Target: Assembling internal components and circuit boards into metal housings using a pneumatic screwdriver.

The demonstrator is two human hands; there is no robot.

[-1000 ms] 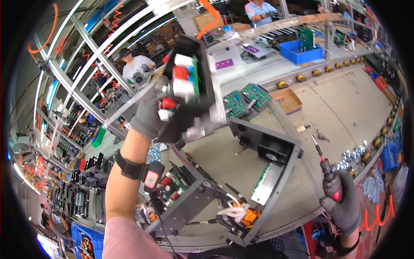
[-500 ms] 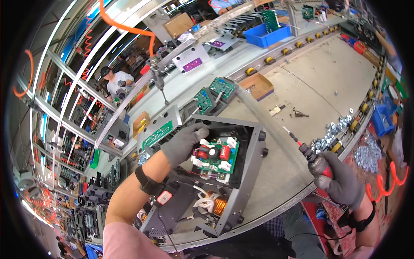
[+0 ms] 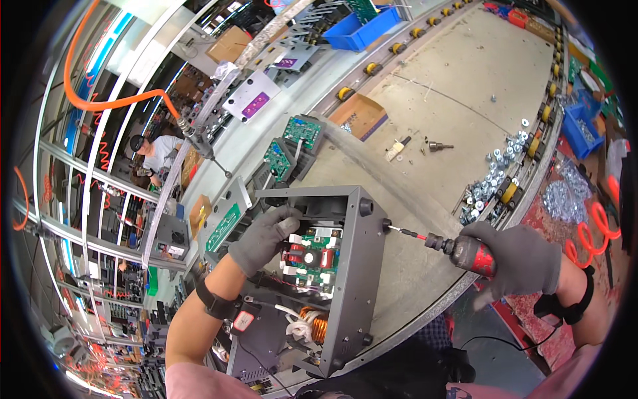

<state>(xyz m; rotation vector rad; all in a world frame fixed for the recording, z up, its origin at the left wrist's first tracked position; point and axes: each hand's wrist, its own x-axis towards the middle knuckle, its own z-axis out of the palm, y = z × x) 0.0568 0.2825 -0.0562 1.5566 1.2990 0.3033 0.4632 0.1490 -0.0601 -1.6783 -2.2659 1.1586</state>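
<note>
L hand (image 3: 266,236), gloved, presses closed on the green circuit board (image 3: 307,253) inside the open grey metal chassis (image 3: 352,279) on the bench (image 3: 425,113), R hand (image 3: 518,259) w/ tight grip on red electric screwdriver (image 3: 465,253), bit at side-wall screw (image 3: 387,227); board seated, fastening looks underway, loose screws (image 3: 495,176) remain nearby

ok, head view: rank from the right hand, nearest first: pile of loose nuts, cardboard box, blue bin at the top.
From the right hand, which grips the red screwdriver:
1. Pile of loose nuts, just above the hand at the table's right edge.
2. Cardboard box, farther up and left, mid-table.
3. Blue bin, farthest, at the top beyond the roller rail.
</note>
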